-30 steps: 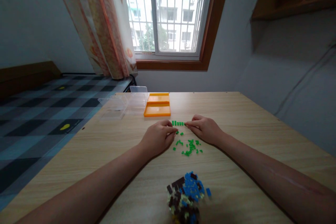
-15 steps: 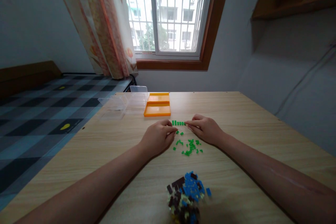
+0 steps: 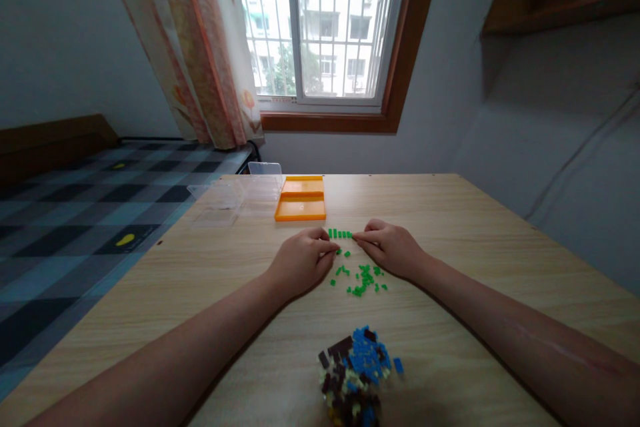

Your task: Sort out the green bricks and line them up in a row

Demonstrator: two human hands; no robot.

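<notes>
Small green building bricks stand in a short row (image 3: 340,234) across the table. At the row's right end, my right hand (image 3: 393,243) has its fingertips pressed together on the last brick. My left hand (image 3: 304,257) lies just left of the row, fingers closed in a pinch at a green brick (image 3: 339,251). One more loose green brick (image 3: 347,254) sits between the hands. Nearer to me is a scattered heap of green bricks (image 3: 367,277). My fingers partly hide the bricks that they touch.
An orange tray (image 3: 300,217) lies beyond my left hand, with clear plastic boxes (image 3: 217,213) to its left. Close to me is a pile of blue bricks (image 3: 367,353) mixed with dark brown and pale ones. A checked bed (image 3: 125,213) borders the table's left side.
Both hands stay at nearly the same places, and the bricks keep their arrangement. The whole view has shifted very slightly.
</notes>
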